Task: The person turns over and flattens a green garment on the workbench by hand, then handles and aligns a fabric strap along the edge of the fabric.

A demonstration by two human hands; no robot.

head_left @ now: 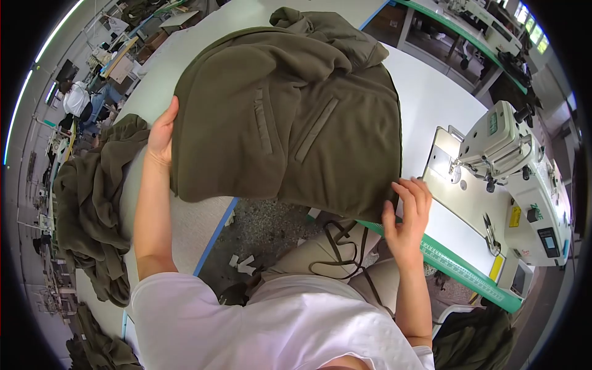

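Olive garment (pixel 290 117): left hand (pixel 162 137) gripping side edge; right hand (pixel 409 219) at lower corner, pinch unclear. Best handling: even tension, 2 pocket welts (pixel 263 121) flat.

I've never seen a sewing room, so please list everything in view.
Garment: one, dark olive, centre.
Cloth piles: at least three, dark olive, left and both lower corners.
Sewing machines: at least two, white, right and upper right.
Worktables: several, pale, around the garment.
Ruler strip: one, green, lower right.
Metal hand tool: one, silver, beside nearer machine.
Cord: count unclear, dark, across lap.
Scraps: several, white, floor.
Other person: one, white top, far left.
Own shirt: one, white, lower middle.
Left hand: one, bare, garment's left edge.
Right hand: one, bare, garment's lower right corner.
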